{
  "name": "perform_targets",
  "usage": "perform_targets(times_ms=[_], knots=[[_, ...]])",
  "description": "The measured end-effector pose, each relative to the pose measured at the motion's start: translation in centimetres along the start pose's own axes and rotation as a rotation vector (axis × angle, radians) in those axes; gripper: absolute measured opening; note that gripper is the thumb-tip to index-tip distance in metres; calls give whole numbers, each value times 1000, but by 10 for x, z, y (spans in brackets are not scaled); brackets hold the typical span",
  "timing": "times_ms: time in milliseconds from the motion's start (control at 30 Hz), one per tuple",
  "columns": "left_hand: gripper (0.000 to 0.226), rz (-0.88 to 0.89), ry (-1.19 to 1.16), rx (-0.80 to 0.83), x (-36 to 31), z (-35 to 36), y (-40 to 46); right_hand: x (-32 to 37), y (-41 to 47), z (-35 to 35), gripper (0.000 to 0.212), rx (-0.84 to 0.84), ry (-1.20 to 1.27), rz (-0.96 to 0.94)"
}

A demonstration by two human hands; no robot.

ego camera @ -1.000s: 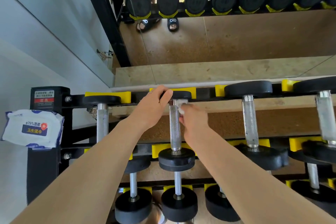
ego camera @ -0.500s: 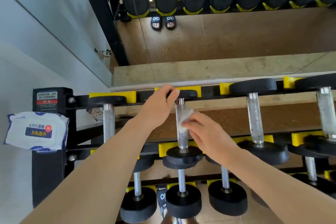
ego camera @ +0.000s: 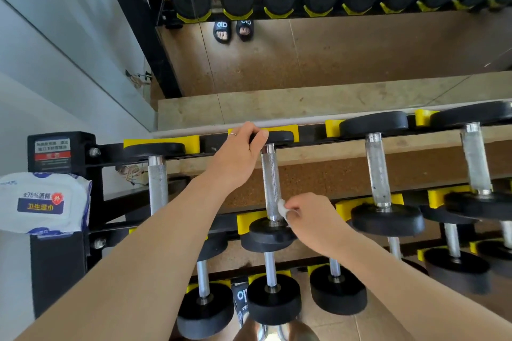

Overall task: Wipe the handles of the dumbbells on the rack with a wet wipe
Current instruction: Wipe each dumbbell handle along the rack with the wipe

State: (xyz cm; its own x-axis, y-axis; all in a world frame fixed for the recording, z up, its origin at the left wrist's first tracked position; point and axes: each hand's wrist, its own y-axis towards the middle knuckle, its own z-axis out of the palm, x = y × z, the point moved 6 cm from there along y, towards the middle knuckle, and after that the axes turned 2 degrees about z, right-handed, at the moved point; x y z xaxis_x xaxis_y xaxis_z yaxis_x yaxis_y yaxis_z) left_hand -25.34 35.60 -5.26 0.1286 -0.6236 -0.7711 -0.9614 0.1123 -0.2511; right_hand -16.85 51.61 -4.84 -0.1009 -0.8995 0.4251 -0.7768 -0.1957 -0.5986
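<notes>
Wipes pack [ego camera: 44, 203] sits on the rack's [ego camera: 62, 263] left end post, label reads "75%" plus Chinese characters. Sticker [ego camera: 52, 151] on the post: print too small to read. Slides [ego camera: 232, 28] in the mirror [ego camera: 346, 58] read "olo", mirrored. Top shelf dumbbells are cut off at the right edge. Left hand [ego camera: 238, 159] grips the far head [ego camera: 277, 137] of the second dumbbell, fingers curled over it. Right hand [ego camera: 310, 220] pinches the wet wipe [ego camera: 282, 209] against the low end of that knurled handle [ego camera: 270, 180], just above the near head [ego camera: 270, 234]. Most of the wipe is hidden by fingers.
</notes>
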Motion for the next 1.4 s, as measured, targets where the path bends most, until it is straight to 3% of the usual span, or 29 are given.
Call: perform_targets(times_ms=[67, 167, 367, 567, 867, 1133, 1300, 1400], knots=[[28, -4, -7, 6, 0, 0, 0, 14, -12, 1, 29, -57, -3, -143], [26, -11, -8, 1, -1, 0, -1, 33, -21, 7, 32, -12, -50, -354], [26, -38, 1, -52, -3, -1, -3, 23, -6, 9, 33, 110, -162, -447], [27, -83, -21, -57, -6, 3, -7, -42, 9, -7, 31, 155, -121, -215], [28, -88, -46, -69, -6, 2, -8, -14, 9, 15, 29, 40, -45, -86], [28, -76, -47, -53, -7, 1, -8, 37, -2, 15, 35, 134, -2, -425], [24, -55, -62, -44, -7, 1, -7, 23, -1, 4, 31, 208, -65, -404], [23, -55, -88, -53, -6, 2, -7, -1, 5, -9, 29, 229, -110, -298]])
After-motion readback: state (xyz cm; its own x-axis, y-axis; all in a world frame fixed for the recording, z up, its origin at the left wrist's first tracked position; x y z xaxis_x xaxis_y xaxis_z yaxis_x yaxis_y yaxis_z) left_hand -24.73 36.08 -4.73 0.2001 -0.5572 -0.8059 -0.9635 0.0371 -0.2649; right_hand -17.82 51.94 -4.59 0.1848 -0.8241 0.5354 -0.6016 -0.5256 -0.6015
